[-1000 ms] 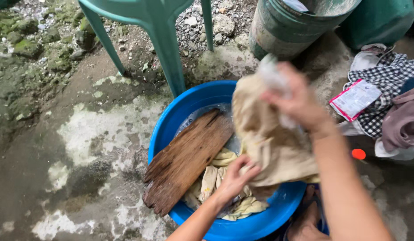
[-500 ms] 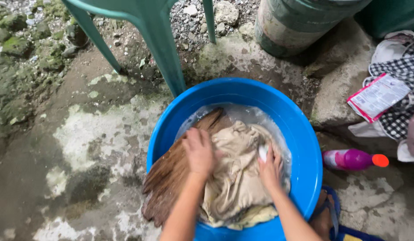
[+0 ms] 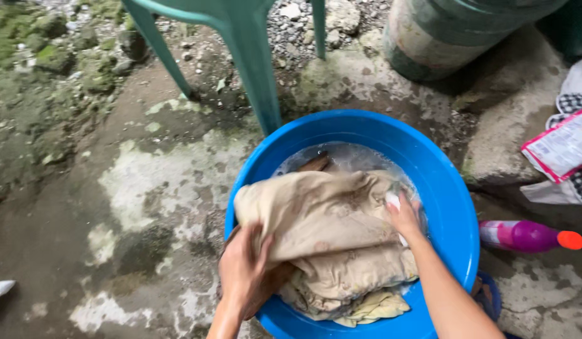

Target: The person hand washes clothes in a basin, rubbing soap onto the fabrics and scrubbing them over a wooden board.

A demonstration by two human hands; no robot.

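Covering the whole frame is rough concrete ground [image 3: 146, 188], damp, blotched with pale patches and cracked; moss and dark stones are seen at ten o'clock, loose gravel [image 3: 291, 25] at twelve. A round blue plastic basin [image 3: 457, 213] sits at centre, smooth-walled, with shallow soapy water at its far side. A wet beige cloth [image 3: 316, 216], heavy and creased, is folded over a wooden board whose dark tip [image 3: 316, 164] shows at the basin's twelve o'clock. The left hand [image 3: 244, 273] is closed on the cloth's near edge at seven o'clock, fingers curled under it. The right hand [image 3: 404, 216] is pressed on the cloth at three o'clock, with a small white piece held against it; what that piece is cannot be told. Green plastic chair legs [image 3: 256, 75] stand at twelve, a stained drum [image 3: 441, 37] at one, a pink bottle [image 3: 523, 236] lying at three
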